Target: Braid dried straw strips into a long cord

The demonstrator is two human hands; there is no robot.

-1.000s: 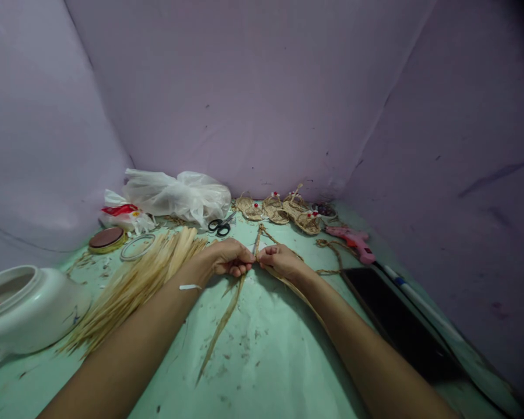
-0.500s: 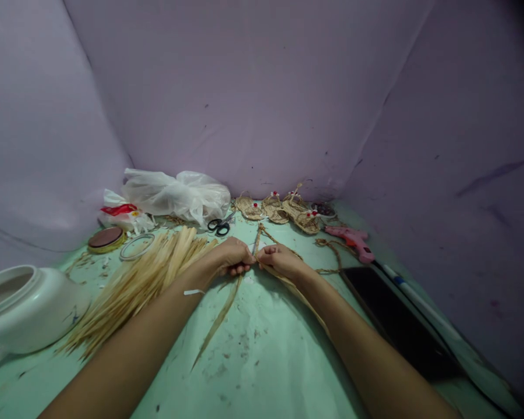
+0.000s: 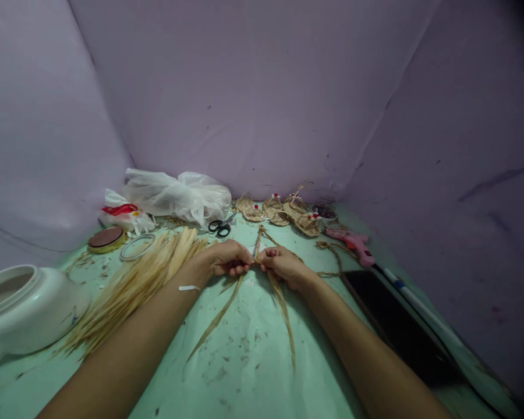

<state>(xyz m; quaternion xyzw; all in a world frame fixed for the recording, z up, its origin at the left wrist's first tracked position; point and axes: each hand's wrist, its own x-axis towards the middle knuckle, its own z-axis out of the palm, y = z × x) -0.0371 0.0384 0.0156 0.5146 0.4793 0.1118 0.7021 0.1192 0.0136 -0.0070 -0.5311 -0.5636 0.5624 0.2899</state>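
Note:
My left hand (image 3: 231, 258) is closed in a pinch on a dry plant-fibre strip (image 3: 216, 320), whose loose end trails down toward me. Close beside it, my right hand (image 3: 282, 265) pinches another fibre strip (image 3: 284, 314), with its tail hanging below the fingers. Between the fingertips the strips meet the end of a braided cord (image 3: 259, 238). This cord runs up to a bend, then slopes down to the right behind my right hand. Its exact crossing at the fingertips is hidden.
Left lie a bundle of fibre strips (image 3: 144, 291), a white pot (image 3: 35, 308), tape rolls (image 3: 107, 240) and plastic bags (image 3: 179, 195). Scissors (image 3: 220, 227) and small woven slippers (image 3: 277, 210) are at the back. Right are a pink glue gun (image 3: 353, 241) and a dark phone-like slab (image 3: 397, 326).
The strip at my right hand has swung from along the forearm to hanging down toward me. My hands stay close together, with the left wrist slightly shifted left.

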